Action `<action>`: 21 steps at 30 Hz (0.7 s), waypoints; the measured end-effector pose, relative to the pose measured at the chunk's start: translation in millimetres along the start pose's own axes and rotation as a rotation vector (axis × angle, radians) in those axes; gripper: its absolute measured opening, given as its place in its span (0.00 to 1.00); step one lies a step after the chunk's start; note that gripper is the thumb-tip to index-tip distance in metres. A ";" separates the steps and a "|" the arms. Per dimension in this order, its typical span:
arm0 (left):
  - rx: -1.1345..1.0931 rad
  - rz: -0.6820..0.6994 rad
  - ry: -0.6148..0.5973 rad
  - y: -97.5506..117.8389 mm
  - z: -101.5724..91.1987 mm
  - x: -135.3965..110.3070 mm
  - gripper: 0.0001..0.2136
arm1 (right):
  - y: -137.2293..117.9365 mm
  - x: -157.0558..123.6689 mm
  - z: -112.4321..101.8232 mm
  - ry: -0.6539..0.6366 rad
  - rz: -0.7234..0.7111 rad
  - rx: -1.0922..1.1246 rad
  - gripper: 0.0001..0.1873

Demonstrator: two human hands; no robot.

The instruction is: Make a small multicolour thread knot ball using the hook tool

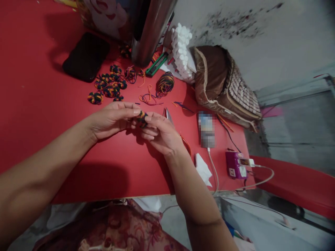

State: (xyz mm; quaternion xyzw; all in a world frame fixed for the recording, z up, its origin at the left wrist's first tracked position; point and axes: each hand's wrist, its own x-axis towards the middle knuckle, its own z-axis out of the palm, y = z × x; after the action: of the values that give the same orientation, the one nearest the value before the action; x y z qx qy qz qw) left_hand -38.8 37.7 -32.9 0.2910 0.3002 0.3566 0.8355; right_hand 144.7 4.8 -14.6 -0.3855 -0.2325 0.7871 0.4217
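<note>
A small multicoloured thread pom-pom, dark with orange flecks, is pinched between my two hands just above the red table. My left hand closes on its left side with thumb and fingers. On the other side my right hand grips it, thumb on top and fingers curled underneath. Beyond my left hand lies a heap of similar pom-poms. A wound ball of thread sits past my hands, with loose threads beside it. Scissors lie partly hidden behind my right hand and wrist.
A black phone-like slab lies at the back left, near a metal cylinder. A green box cutter is close by. To the right are a charging phone, white paper, a purple box and a brown cushioned bag.
</note>
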 end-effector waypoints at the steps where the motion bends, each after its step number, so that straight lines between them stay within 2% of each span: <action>1: -0.002 0.009 0.004 0.1 -0.1 0.1 0.13 | -0.5 0.2 -0.9 0.000 0.011 0.023 0.15; 6: 0.004 -0.012 0.000 0.1 -2.2 0.8 0.11 | -2.0 0.6 -2.9 -0.018 0.052 0.075 0.15; 13: 0.014 -0.041 -0.008 0.0 -5.1 2.6 0.11 | -1.0 -0.7 0.1 -0.045 0.006 0.012 0.15; 21: 0.022 -0.080 0.005 1.4 -0.4 -0.1 0.12 | 2.0 -1.1 1.0 -0.008 -0.088 -0.143 0.17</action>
State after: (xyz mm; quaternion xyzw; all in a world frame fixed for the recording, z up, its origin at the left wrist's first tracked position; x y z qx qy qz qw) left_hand -39.8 38.6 -32.2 0.2867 0.3177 0.3203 0.8452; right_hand 143.4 2.7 -14.9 -0.4008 -0.3067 0.7508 0.4261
